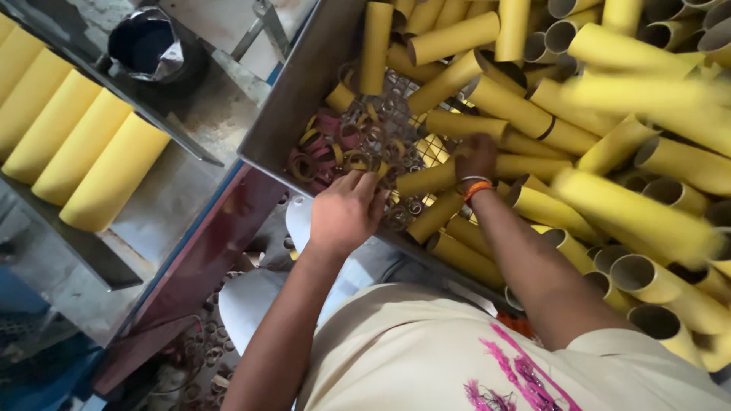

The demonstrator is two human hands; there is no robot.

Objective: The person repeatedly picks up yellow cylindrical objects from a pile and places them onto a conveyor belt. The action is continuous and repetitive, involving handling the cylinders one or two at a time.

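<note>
**Hands deep in a bin of yellow tubes**

I lean over a metal tray (pixel 283 114) heaped with yellow cardboard tubes (pixel 525 114), both arms reaching in from six o'clock. My left hand (pixel 346 209) rests at the tray's near edge, fingers curled down onto the wire-mesh floor (pixel 388 103); I cannot tell whether they pinch anything. Just beyond them, toward eleven o'clock, lies a scatter of short cut rings (pixel 335 148), yellow and reddish. My right hand (pixel 477 156), an orange band (pixel 477 189) at the wrist, is buried among the tubes at the centre of the pile, fingers closed over one tube (pixel 426 179) lying crosswise. At three o'clock several tubes blur in motion.

The risk, as I judge it: the heap is loose and sloped, so pulling one tube out from under others could send more rolling over the near rim. The small rings could also slip through or snag in the mesh. Larger yellow cylinders (pixel 76 144) sit racked at nine o'clock, well apart, beside a dark bucket (pixel 145 46).
</note>
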